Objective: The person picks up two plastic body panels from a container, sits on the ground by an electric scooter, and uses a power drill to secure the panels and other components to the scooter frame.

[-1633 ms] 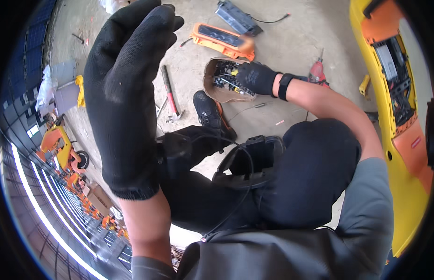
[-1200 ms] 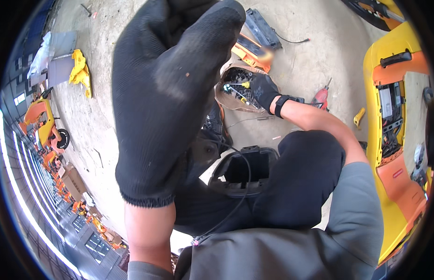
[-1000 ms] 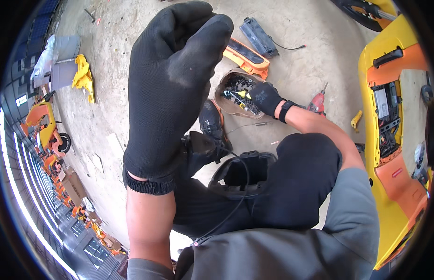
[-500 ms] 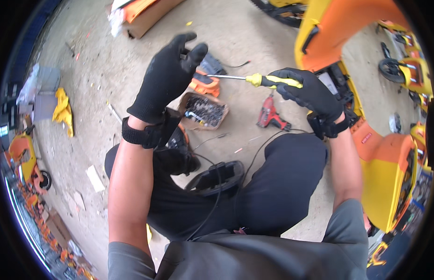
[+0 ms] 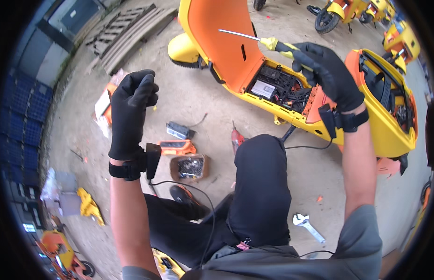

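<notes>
My right hand (image 5: 328, 74), in a black glove, grips a screwdriver (image 5: 269, 44) with a yellow and black handle. Its long metal shank points left, raised above the orange inner panel of a yellow and orange scooter (image 5: 254, 105). Beneath that hand lies the scooter's uncovered compartment (image 5: 275, 88), with wiring and a silver box inside. My left hand (image 5: 134, 100), also gloved, is raised on the left with fingers curled and thumb pressed in. Whatever those fingers may hold is hidden. Black straps with small dark devices circle both wrists.
On the floor ahead are a cardboard box (image 5: 203, 169) of small hardware, an orange part (image 5: 177, 147), a grey block (image 5: 180, 130) with a cable and a red power drill (image 5: 236, 138). An adjustable wrench (image 5: 310, 228) lies right of my knee. Wooden pallets (image 5: 133, 35) sit farther off.
My view has swung right, bringing the scooter toward the middle. My left hand's fingers have curled closed. The screwdriver stays in my right hand, now over the scooter.
</notes>
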Demonstrator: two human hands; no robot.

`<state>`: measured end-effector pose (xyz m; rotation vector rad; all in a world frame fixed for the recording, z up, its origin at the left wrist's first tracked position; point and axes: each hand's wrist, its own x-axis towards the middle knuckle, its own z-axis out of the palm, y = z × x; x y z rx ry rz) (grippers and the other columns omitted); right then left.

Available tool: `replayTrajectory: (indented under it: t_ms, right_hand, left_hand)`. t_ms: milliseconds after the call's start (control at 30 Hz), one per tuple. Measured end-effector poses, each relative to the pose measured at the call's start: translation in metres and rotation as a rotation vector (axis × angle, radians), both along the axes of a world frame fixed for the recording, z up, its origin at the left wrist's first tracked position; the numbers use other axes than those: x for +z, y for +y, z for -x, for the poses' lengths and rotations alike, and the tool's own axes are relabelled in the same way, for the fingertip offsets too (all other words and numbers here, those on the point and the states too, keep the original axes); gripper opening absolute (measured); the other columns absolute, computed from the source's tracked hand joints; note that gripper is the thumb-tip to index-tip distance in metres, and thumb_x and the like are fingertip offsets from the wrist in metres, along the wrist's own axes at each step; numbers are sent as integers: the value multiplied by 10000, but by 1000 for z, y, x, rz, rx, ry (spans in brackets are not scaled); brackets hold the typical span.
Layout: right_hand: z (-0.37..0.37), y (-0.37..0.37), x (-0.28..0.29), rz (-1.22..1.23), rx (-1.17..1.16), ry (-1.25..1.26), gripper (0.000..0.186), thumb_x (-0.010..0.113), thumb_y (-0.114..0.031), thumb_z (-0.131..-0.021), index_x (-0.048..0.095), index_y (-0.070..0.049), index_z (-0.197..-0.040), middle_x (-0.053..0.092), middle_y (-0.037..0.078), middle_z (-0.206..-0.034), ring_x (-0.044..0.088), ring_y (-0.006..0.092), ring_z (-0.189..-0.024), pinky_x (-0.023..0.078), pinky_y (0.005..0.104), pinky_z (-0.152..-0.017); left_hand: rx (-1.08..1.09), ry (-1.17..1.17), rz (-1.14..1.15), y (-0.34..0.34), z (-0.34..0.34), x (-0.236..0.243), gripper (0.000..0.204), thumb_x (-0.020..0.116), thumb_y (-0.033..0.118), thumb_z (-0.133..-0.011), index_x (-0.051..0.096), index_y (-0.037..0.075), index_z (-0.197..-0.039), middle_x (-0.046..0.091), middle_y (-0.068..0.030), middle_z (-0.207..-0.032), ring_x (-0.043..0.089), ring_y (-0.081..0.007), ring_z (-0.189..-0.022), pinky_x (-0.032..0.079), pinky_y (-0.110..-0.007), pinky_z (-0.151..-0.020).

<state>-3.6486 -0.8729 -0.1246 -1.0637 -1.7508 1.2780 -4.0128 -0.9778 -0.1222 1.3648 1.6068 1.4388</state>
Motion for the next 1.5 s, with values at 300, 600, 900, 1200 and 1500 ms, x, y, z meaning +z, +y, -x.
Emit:
replayTrajectory:
  t_ms: [300, 600, 900, 1200, 1500]
  right_hand:
    - [-68, 93, 66, -468, -41, -229, 216, 563, -229, -892, 691, -71, -819, 624, 64, -637, 558, 158, -526, 419, 290, -498]
    - [-112, 151, 81, -64, -34, 96, 201, 576, -186, -920, 692, -51, -1014, 606, 36, -655, 480, 104, -454, 385, 230, -442]
    - [-86, 155, 24, -449, -116, -141, 280, 567, -321, -920, 702, -84, -983, 615, 65, -675, 552, 160, -545, 433, 288, -516]
    - [-78, 175, 14, -899, -137, -332, 235, 541, -268, -866, 686, -134, -993, 688, 93, -814, 654, 258, -731, 496, 362, -675]
    - [-64, 173, 18, -857, -144, -195, 221, 546, -264, -859, 681, -124, -965, 680, 97, -795, 650, 257, -713, 496, 362, -662]
  left_hand:
    - [-59, 522, -290, 103, -75, 91, 509, 720, 303, -839, 533, -50, -1155, 586, -79, -987, 528, -109, -829, 442, -259, -743]
    - [-139, 735, -347, 189, -132, 145, 610, 766, 335, -805, 509, -87, -1161, 592, -113, -1035, 558, -160, -915, 450, -277, -805]
    - [-276, 733, -134, 247, -140, 190, 504, 676, 372, -881, 585, -35, -1165, 650, -39, -955, 587, -103, -850, 444, -244, -794]
    - [-250, 959, -73, 267, -132, 216, 573, 592, 428, -926, 521, -30, -1263, 612, -136, -1109, 577, -196, -994, 438, -316, -889]
    - [-348, 1838, -460, 276, -85, 229, 523, 474, -25, -918, 408, 89, -1425, 613, -191, -1055, 606, -292, -984, 492, -380, -822]
